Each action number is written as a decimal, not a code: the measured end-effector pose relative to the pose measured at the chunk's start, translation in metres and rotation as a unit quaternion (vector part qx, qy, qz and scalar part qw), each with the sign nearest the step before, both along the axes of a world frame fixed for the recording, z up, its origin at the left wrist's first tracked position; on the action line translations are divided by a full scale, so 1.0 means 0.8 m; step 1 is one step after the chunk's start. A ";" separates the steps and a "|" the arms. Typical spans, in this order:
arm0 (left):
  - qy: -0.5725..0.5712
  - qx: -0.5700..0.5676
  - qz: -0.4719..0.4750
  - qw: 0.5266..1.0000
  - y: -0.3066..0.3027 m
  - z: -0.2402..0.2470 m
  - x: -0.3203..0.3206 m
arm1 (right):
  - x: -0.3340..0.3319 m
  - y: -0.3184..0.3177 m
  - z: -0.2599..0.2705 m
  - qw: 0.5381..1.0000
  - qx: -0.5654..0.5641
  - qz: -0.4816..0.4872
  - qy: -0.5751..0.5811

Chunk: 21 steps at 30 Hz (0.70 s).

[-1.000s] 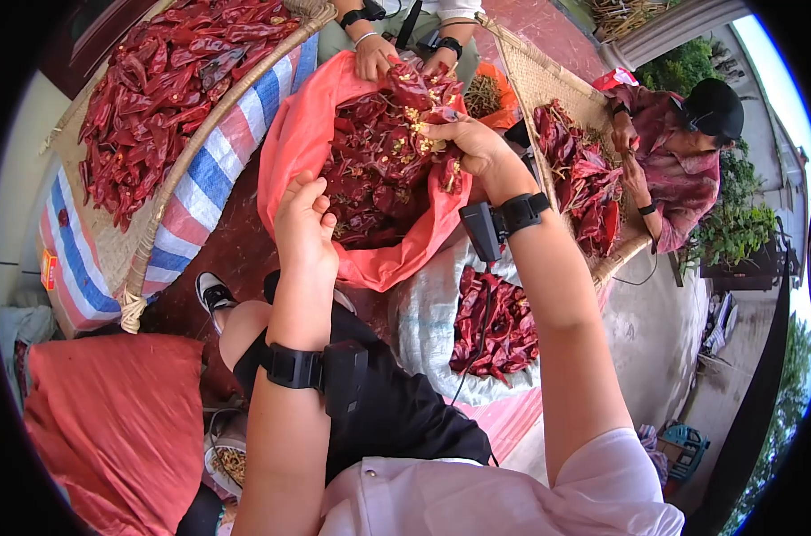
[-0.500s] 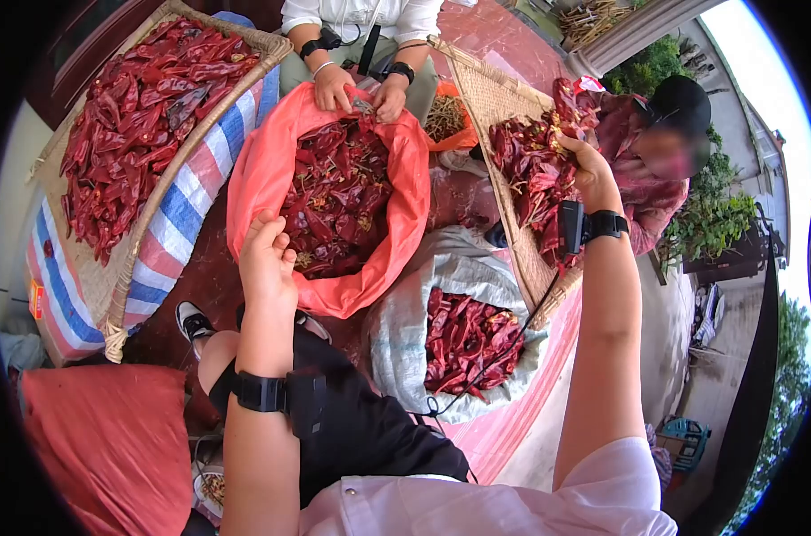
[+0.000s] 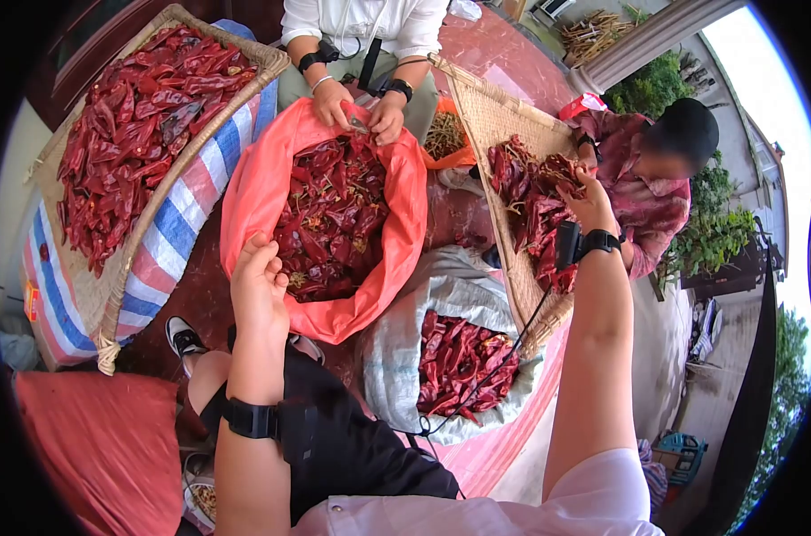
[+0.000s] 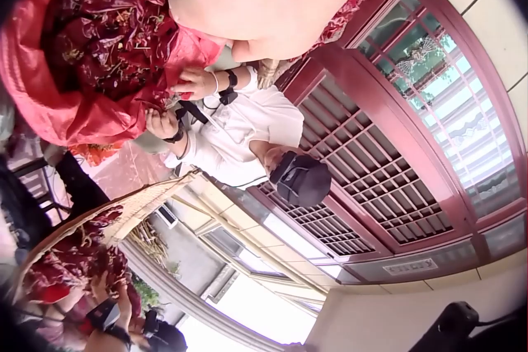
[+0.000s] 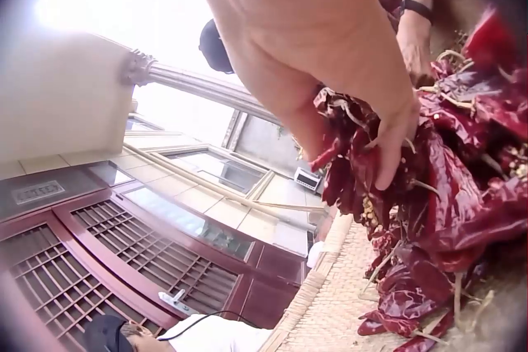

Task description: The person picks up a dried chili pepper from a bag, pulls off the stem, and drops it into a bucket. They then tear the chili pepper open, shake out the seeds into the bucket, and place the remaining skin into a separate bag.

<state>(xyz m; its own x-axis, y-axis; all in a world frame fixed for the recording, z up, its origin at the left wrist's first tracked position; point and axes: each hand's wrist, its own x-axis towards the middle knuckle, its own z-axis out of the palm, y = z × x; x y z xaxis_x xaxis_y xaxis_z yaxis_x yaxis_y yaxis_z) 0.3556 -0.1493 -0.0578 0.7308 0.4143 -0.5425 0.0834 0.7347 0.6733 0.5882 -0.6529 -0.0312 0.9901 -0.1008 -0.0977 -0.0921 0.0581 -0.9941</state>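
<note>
My right hand (image 3: 593, 207) is over the woven basket (image 3: 472, 98) at the right. Its thumb and fingers grip a bunch of wrinkled, dried red chilies (image 5: 351, 150), close over the chili pile (image 5: 450, 195). My left hand (image 3: 260, 279) is at the near left rim of the red bag (image 3: 244, 210), fingers curled at the plastic edge; its thumb is hidden in the head view. Inside the bag lie many dried chilies (image 3: 329, 219) with pale stems and seeds.
Across the bag, a person in white (image 3: 361, 36) has both hands at its far rim. Another person (image 3: 660, 165) leans over the right basket. A chili-filled tray (image 3: 155, 107) stands left; a pale sack (image 3: 396, 357) of chilies sits nearer me. A cable (image 3: 486, 393) crosses the sack.
My right hand has moved from above the red bag to the right basket, then a little lower among the chilies there. The left hand has stayed at the bag's rim. The head view has shifted.
</note>
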 end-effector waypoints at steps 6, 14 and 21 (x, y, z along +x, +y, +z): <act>-0.007 -0.003 -0.009 1.000 0.003 -0.006 -0.002 | 0.013 0.021 0.036 0.969 0.223 -0.065 0.084; -0.010 -0.010 -0.003 1.000 0.002 0.000 -0.003 | -0.010 0.049 0.044 0.984 0.139 -0.095 0.051; -0.019 -0.021 0.002 1.000 0.003 0.004 -0.002 | -0.032 0.142 0.040 0.953 -0.298 -0.006 0.051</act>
